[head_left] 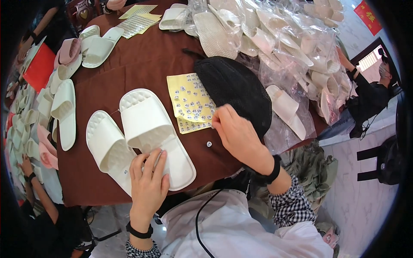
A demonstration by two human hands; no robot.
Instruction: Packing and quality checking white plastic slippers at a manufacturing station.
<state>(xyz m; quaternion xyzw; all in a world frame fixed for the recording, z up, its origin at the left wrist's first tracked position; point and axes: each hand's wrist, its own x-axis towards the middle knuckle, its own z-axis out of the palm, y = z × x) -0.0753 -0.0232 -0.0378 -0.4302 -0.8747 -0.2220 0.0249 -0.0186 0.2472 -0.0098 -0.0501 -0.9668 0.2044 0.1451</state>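
Note:
A pair of white slippers lies side by side on the brown cloth, the left slipper (pixel 105 139) a little nearer and the right slipper (pixel 150 122) beside it. My left hand (pixel 148 178) rests over their heel parts, fingers stretched out and touching the right insole. At the right edge of a yellow sheet of small round stickers (pixel 183 96), my right hand (pixel 241 135) is closed in a pinch. What its fingertips hold is too small to make out. One loose round sticker (pixel 209 144) lies on the cloth below the sheet.
A black mesh bag (pixel 236 90) lies beyond my right hand. Plastic-wrapped slippers (pixel 275 38) pile up at the far right; a single wrapped slipper (pixel 287 109) lies nearer. More slippers (pixel 64 112) line the left side. Other people work left and right, one in black (pixel 374 99).

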